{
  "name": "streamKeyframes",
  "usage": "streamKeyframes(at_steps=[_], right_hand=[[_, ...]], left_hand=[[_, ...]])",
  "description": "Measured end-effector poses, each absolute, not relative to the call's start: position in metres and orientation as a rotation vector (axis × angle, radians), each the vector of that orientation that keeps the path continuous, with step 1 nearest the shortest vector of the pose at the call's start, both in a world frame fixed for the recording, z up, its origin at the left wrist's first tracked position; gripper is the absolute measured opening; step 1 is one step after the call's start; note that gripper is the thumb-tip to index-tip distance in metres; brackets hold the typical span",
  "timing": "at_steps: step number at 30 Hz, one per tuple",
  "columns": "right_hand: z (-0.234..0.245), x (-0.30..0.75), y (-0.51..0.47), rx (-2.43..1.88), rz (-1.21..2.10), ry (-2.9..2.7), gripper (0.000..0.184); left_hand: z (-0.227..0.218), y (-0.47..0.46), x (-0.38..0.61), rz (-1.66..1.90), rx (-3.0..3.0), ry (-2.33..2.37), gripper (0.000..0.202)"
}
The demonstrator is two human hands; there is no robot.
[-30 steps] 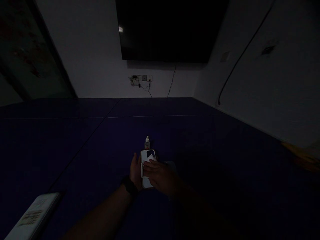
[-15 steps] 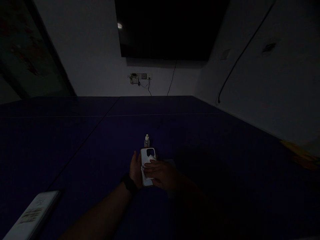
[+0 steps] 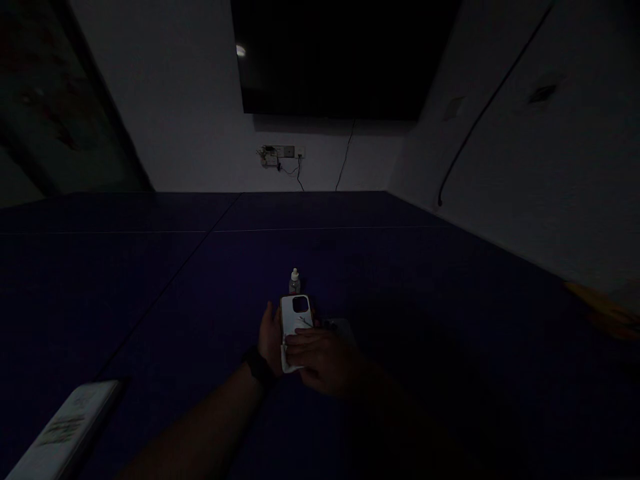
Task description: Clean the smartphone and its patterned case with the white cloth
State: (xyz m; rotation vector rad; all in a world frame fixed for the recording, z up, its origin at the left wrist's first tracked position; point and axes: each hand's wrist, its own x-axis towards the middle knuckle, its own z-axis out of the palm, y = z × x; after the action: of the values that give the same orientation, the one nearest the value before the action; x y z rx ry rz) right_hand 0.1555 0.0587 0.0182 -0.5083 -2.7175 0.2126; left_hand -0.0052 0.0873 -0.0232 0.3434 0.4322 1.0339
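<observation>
My left hand (image 3: pixel 271 339) grips the side of a white-cased smartphone (image 3: pixel 296 319), which stands tilted with its back and dark camera cutout facing up. A black wristband circles my left wrist. My right hand (image 3: pixel 325 360) lies across the lower half of the phone, pressing a white cloth or tissue (image 3: pixel 301 324) against its back. The cloth's lower part is hidden under my fingers. Just beyond the phone, a small clear dropper bottle with a white cap (image 3: pixel 295 283) stands upright, apart from both hands.
The hands work over a dark blue table (image 3: pixel 150 280). A white flat box (image 3: pixel 65 430) lies at the near left, and a pale flat item (image 3: pixel 343 328) lies just beyond my right hand. A wall socket strip with cables (image 3: pixel 280 156) sits under a wall-mounted dark screen (image 3: pixel 340 53).
My right hand has slid toward the phone's lower end, with the cloth. More of the phone's back and the whole camera cutout now show. The phone and bottle stay in nearly the same place.
</observation>
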Motion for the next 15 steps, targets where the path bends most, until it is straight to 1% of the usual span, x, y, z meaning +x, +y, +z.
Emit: streamKeyframes(at_steps=[4, 8, 13, 15], right_hand=[[0.018, 0.166, 0.068, -0.572, 0.22, -2.669, 0.025], [0.018, 0.162, 0.066, -0.599, 0.167, -2.647, 0.029], [0.017, 0.159, 0.059, -0.503, 0.274, -2.683, 0.028], [0.015, 0.163, 0.062, -0.531, 0.27, -2.643, 0.026]], left_hand=[[-0.026, 0.087, -0.006, 1.062, 0.353, 0.447, 0.071], [-0.024, 0.086, -0.006, 1.069, 0.334, 0.442, 0.069], [-0.021, 0.086, -0.005, 1.042, 0.334, 0.419, 0.072], [-0.023, 0.086, -0.006, 1.048, 0.327, 0.432, 0.071]])
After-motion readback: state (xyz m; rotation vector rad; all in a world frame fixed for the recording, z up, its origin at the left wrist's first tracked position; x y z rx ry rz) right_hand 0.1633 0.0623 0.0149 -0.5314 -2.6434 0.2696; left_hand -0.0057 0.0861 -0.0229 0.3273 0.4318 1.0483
